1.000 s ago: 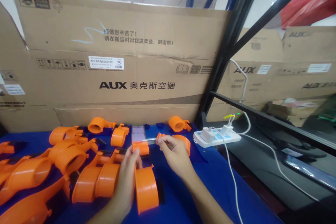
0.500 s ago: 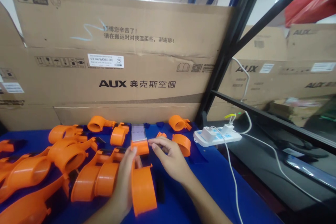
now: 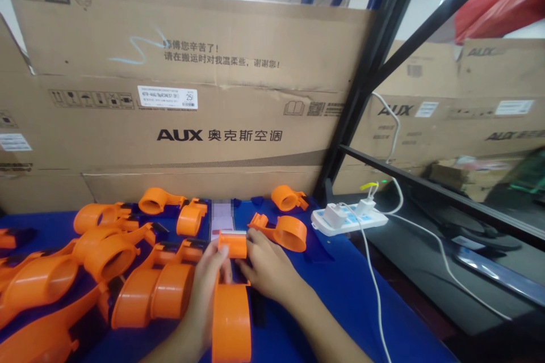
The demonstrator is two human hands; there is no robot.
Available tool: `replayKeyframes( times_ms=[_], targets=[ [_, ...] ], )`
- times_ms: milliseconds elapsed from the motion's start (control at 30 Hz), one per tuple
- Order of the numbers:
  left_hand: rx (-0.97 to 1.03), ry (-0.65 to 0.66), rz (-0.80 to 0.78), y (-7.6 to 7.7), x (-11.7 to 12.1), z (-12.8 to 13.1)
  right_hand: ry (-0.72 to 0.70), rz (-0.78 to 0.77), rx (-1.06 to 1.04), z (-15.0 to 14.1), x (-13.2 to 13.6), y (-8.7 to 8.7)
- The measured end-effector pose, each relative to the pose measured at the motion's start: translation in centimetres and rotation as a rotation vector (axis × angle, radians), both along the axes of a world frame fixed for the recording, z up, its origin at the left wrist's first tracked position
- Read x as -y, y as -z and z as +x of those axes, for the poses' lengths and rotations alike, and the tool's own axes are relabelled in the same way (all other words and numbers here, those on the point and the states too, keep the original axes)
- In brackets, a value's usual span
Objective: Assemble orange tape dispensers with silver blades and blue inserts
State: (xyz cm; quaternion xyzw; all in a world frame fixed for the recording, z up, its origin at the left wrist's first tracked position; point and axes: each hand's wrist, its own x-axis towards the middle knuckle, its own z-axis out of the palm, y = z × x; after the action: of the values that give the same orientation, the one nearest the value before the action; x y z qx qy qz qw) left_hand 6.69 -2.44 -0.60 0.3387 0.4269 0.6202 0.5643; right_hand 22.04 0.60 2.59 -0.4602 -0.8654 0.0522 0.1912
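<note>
My left hand is wrapped round the handle of an orange plastic tape dispenser, its ring toward me and its head pointing away. A pale toothed strip shows along the top edge of the head. On the head's right side, the curled fingers of my right hand press against it; the fingertips are partly hidden. Just right of my right hand lies another orange tape dispenser. Left of my left hand, two more dispensers rest side by side, the nearer one close to my wrist.
Several more orange dispensers crowd the left of the blue tabletop. A phone-like flat object lies behind my hands. At right stand a white power strip with cables and a black metal frame. A large cardboard box walls the back.
My right hand has moved down and closed its fingers against the dispenser's head. The dispenser has turned slightly, and the pale toothed strip now shows. The view has shifted a little.
</note>
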Motion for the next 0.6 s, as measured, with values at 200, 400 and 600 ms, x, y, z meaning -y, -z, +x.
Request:
replayKeyframes(
  times_ms=[200,400,600],
  targets=[
    [-0.072,0.017,0.009,-0.4,0.3,-0.2,0.093,-0.017,-0.078,0.2,0.1,-0.6],
    [0.047,0.014,-0.061,-0.4,0.5,0.0,0.242,0.112,-0.495,0.8,-0.6,-1.6],
    [0.028,-0.004,0.002,-0.5,0.8,0.1,0.056,0.236,-0.617,0.9,0.3,-2.5]
  ],
)
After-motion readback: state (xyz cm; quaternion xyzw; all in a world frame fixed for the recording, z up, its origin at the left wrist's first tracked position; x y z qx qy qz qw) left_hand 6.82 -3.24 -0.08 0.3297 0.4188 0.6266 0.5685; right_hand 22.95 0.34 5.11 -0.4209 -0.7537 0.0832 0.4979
